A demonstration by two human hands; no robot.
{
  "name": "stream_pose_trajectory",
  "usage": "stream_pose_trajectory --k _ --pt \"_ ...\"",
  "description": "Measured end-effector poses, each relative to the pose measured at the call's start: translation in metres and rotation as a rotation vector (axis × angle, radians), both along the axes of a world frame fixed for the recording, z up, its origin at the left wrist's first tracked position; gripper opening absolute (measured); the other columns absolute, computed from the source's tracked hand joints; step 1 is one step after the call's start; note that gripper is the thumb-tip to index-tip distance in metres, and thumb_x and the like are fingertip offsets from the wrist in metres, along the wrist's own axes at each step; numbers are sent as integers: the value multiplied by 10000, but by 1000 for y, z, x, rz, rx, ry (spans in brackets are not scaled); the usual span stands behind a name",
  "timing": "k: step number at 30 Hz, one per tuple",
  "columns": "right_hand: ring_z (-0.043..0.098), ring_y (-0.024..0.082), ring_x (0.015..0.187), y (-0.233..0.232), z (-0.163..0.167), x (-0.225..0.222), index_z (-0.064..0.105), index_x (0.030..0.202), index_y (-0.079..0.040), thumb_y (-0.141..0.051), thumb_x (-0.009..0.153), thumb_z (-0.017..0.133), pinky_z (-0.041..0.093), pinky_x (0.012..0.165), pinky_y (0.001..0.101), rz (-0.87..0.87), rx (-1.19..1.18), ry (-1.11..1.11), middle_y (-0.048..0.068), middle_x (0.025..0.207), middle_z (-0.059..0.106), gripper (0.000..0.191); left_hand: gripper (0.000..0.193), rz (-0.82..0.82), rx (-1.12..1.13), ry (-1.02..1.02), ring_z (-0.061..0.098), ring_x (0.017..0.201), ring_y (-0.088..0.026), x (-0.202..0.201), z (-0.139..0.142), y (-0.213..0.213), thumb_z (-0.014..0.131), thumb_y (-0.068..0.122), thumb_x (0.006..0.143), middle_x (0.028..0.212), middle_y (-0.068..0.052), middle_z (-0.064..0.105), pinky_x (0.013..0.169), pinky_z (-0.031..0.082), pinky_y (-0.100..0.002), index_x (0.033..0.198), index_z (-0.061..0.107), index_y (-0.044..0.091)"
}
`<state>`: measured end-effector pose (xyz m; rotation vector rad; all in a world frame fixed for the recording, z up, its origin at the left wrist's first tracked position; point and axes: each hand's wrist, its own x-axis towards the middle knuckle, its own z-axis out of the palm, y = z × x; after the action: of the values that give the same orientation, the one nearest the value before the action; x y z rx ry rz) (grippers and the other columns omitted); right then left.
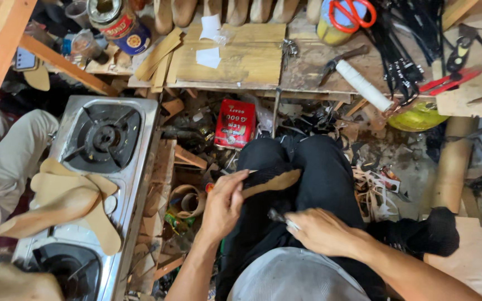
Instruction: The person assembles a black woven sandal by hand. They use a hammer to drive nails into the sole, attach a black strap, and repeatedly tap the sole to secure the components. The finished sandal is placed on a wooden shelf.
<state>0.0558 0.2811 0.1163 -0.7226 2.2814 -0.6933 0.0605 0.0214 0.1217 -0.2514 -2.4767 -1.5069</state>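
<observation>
My left hand (222, 203) grips one end of a tan leather sole-shaped piece (271, 183) and holds it across my black-trousered lap. My right hand (316, 229) rests lower on my thigh, fingers closed around a small dark-handled tool (279, 216) whose metal end shows by the knuckles. The two hands are a short way apart, the tool just below the leather piece.
A two-burner steel stove (107, 134) stands at the left with tan insoles (68, 198) piled on it. A wooden bench (252, 56) runs across the back with glue tins, red-handled scissors (352, 12), black straps and a white roll. A red tin (234, 124) and scraps litter the floor. Another person's light trousers (6, 161) are far left.
</observation>
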Motion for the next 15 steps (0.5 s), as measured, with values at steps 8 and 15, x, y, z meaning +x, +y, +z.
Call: stream_pose_trajectory --k 8,15 --pt "672 297 1015 53 0 -14 719 1224 -123 -344 865 684 531 877 409 -35 125 -58 91 1064 699 423 367 14 480 -527 583 751 -122 -86 -41 -11 498 239 1090 839 -55 609 656 602 -296 1342 723 96" --pt "671 356 1003 45 -21 -58 690 1262 -77 -340 889 678 533 851 439 -87 57 36 148 1123 694 457 759 -258 128 -19 616 1226 -341 -136 -61 -6 833 243 823 1328 -189 616 1014 490 -423 1461 498 7"
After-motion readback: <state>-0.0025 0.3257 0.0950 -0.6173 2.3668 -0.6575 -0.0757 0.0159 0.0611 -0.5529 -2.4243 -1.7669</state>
